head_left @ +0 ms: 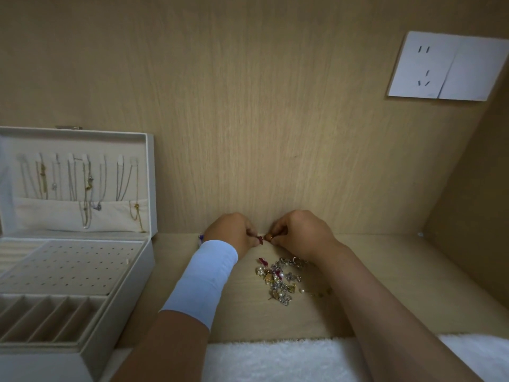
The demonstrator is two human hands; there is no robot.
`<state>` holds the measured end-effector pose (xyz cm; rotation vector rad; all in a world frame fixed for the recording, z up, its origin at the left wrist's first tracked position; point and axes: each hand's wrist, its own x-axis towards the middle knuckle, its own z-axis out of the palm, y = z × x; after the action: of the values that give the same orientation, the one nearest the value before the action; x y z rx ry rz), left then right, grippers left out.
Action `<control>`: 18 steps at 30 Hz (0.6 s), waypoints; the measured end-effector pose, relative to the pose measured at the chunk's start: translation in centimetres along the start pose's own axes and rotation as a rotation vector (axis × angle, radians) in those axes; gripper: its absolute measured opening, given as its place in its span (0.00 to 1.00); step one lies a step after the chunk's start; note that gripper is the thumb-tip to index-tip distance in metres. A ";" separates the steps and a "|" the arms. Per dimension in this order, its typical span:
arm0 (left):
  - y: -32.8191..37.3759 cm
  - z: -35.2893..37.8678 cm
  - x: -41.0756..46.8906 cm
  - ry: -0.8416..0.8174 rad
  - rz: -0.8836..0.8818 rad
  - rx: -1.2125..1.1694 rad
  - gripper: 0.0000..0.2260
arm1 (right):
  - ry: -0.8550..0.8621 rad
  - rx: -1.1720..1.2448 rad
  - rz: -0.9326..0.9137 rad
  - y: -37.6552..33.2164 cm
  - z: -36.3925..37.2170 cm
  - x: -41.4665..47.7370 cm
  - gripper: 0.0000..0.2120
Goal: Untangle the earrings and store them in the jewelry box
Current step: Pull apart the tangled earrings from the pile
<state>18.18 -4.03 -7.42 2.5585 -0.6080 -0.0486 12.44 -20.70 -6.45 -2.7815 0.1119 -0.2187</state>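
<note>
A tangled heap of earrings, with pearls, silver and gold bits and red petals, lies on the wooden shelf between my forearms. Above it, near the back wall, my left hand pinches a small dark red flower earring. My right hand pinches a gold-brown earring piece right beside it; the two pieces touch or nearly touch. The open white jewelry box stands at the left, with a perforated earring panel and divided compartments in front.
Necklaces hang inside the box's raised lid. A white wall socket sits on the back panel at upper right. A white fluffy towel runs along the shelf's front edge. A wooden side wall closes the right. A small object lies behind my left wrist.
</note>
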 end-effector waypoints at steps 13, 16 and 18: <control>0.1 -0.4 -0.3 0.075 -0.010 0.030 0.08 | -0.009 0.010 0.001 -0.7 -0.3 -0.3 0.07; 0.2 -1.6 -0.6 0.071 0.007 0.015 0.09 | -0.028 0.067 -0.003 -0.9 -1.5 -0.6 0.04; 0.3 -2.5 -1.1 0.052 0.040 -0.051 0.07 | -0.080 0.112 -0.027 -1.2 -2.6 -0.8 0.05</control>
<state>17.44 -2.61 -5.20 2.4895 -0.6295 0.0160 11.28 -20.41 -3.72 -2.6776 0.0405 -0.1162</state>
